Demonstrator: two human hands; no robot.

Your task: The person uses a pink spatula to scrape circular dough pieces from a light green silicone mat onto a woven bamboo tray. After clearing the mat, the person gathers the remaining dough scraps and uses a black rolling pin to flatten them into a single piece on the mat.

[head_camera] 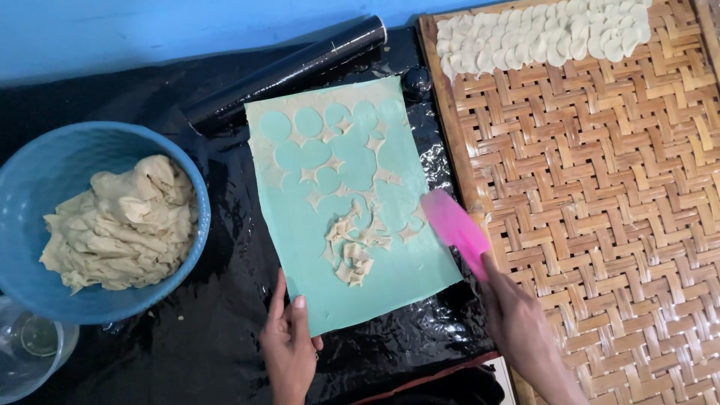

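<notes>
- Left hand (289,349) rests at the near edge of the flat teal rectangular mat (315,289), thumb lying on top of the mat, fingers pinching that edge; hand is closed on the mat.
- Right hand (517,322) grips a pink flat plastic scraper (455,227) by its lower end; the blade points up and left, tip just at the mat's right edge.
- Teal mat lies on a black glossy plastic sheet (225,300) covering the tabletop, tilted slightly, long side running away from the person.
- On the mat: thin beige dough scraps (352,251), a loose curled heap near the middle, just left of the scraper blade.
- Further up the mat, a web of leftover dough (309,174) with round holes cut out, teal showing through the circles.
- Black roll of plastic wrap (289,71) lies diagonally beyond the mat's far left corner, touching or nearly touching it.
- Small black round lid-like piece (416,79) sits just beyond the mat's far right corner; cannot tell what it is.
- Blue round plastic bowl (45,172) at left, well apart from the mat, holds a pile of beige folded dough (124,221).
- Clear glass vessel (30,345) at bottom left, just below the bowl, partly cut off.
- Woven bamboo tray (600,225) at right, just beside the black sheet; right wrist lies over its near left part.
- Pale round dough discs (540,34) overlap in rows along the tray's far edge.
</notes>
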